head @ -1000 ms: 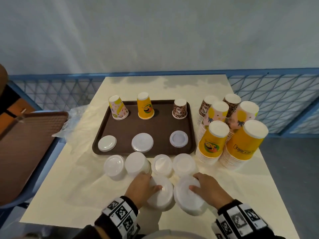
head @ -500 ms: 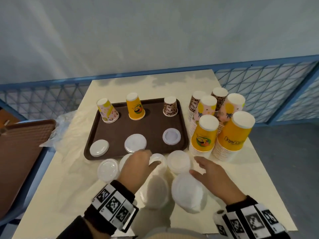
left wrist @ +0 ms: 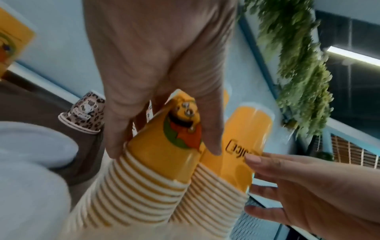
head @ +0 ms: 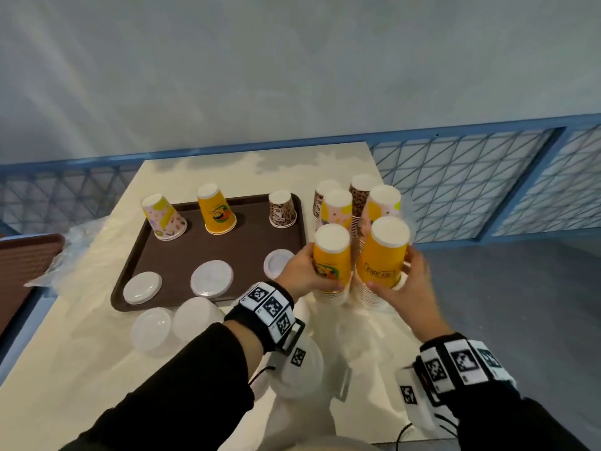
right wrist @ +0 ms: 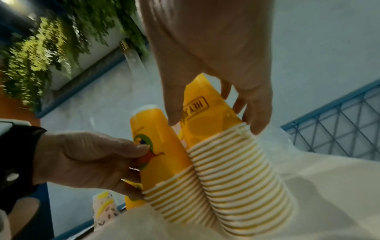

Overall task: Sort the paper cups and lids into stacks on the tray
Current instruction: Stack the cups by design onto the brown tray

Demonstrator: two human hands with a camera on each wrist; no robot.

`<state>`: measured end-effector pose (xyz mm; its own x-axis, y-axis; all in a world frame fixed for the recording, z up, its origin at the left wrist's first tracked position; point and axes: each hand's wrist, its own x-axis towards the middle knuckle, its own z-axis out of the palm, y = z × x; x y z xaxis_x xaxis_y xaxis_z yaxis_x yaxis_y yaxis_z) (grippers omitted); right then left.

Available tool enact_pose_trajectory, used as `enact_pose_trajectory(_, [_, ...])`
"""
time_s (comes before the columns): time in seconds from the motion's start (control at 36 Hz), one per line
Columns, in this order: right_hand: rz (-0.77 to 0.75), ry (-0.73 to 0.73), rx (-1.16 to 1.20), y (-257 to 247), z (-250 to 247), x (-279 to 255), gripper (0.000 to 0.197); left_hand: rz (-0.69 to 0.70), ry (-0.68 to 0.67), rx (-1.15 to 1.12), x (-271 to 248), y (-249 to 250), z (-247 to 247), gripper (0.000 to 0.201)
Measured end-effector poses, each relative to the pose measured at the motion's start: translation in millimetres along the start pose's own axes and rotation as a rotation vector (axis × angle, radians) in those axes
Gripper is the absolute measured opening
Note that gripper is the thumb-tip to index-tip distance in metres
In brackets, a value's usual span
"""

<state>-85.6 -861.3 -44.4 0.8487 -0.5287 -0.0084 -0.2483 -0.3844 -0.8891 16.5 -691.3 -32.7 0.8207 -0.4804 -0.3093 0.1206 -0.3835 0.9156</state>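
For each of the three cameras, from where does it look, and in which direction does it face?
Head: sits high, faces forward and down over the tray; both forearms and hands show.
Left wrist: looks along the left hand at the cartoon orange cup stack; the right hand enters from the right.
Right wrist: looks along the right hand at the lettered orange cup stack; the left hand enters from the left.
Shared: both wrist views show both orange stacks side by side.

The paper cups in the yellow stack (left wrist: 164,146) have a slightly glossy printed skin and ridged pale rolled rims, the lids (head: 211,278) look like smooth translucent white plastic, the brown tray (head: 208,252) is matt, and the table (head: 81,369) is covered in smooth cream sheeting.
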Motion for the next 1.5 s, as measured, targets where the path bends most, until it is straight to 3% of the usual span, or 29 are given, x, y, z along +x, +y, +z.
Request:
enact_pose_trajectory(0.11, [0.092, -0.135, -0.017, 18, 3, 13, 0.088, -0.004, 0.036, -0.015, 11, -14, 10, 0.094])
enact_pose_trajectory(0.28, [0.196, -0.285, 0.034, 33, 4, 23, 0.086, -0.092, -0.019, 0.013, 16, -20, 11, 0.083])
enact_pose_trajectory(0.36, [0.235, -0.314, 0.009, 40, 7, 25, 0.085, -0.100, -0.010, 0.085, 17, -22, 11, 0.092])
enact_pose_trajectory(0.53, [0.238, -0.264, 0.051, 41, 11, 20, 0.077, -0.086, 0.017, 0.306, 19, -28, 10, 0.091])
enact_pose_trajectory(0.64, [0.242, -0.265, 0.021, 40, 9, 19, 0.076, -0.061, 0.020, 0.355, 21, -28, 10, 0.081])
enact_pose_trajectory(0.72, [0.258, -0.266, -0.007, 42, 9, 17, 0.077, -0.039, 0.012, 0.358, 19, -26, 9, 0.088])
enact_pose_trajectory(0.81, [0.260, -0.239, 0.006, 38, 8, 12, 0.078, -0.009, -0.007, 0.305, 16, -25, 9, 0.101])
enact_pose_trajectory(0.94, [0.223, -0.207, 0.078, 28, 8, 3, 0.097, 0.061, 0.003, 0.134, 8, -21, 4, 0.099])
enact_pose_trajectory(1.03, [0.176, -0.162, 0.128, 18, 8, -2, 0.082, 0.120, -0.022, 0.034, -1, -10, -5, 0.102])
enact_pose_trajectory(1.11, [0.087, -0.129, 0.206, -4, 10, -9, 0.079, 0.179, -0.037, -0.022, -8, 0, -22, 0.097])
enact_pose_trajectory(1.22, [0.008, -0.079, 0.319, -43, 23, -16, 0.095, 0.240, -0.043, -0.062, -18, 15, -53, 0.087])
enact_pose_trajectory(1.36, [-0.043, -0.018, 0.355, -83, 47, -14, 0.093, 0.305, -0.013, -0.051, -22, 36, -101, 0.096])
enact_pose_trajectory(1.5, [-0.043, 0.040, 0.386, -110, 67, -15, 0.088, 0.321, 0.205, -0.032, 1, 35, -165, 0.093])
